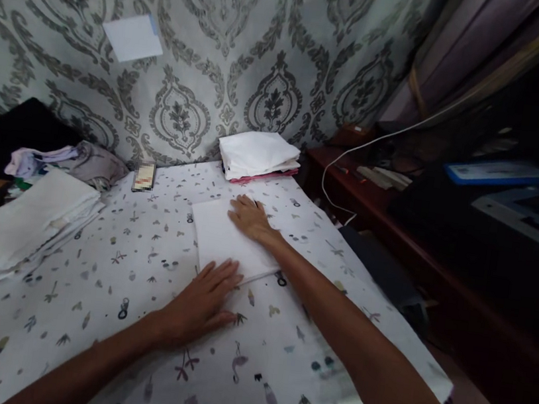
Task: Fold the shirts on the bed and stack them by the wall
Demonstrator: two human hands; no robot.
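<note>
A white cloth [217, 238], folded into a flat rectangle, lies on the patterned table cover [105, 259]. Fingers apart, my left hand [204, 293] rests palm down, its fingertips on the cloth's near edge. My right hand [251, 218] lies flat on the cloth's far right part and hides some of it. Neither hand grips anything. Just behind the cloth is a stack of folded cloths [259, 154], white on top with dark and red layers below.
More folded white cloths [36, 219] lie at the left edge, beside a heap of rumpled clothes [94, 164]. A small blurred box [144, 178] stands near the wall. On the right are a dark red desk [378, 211] and a white cable [383, 138].
</note>
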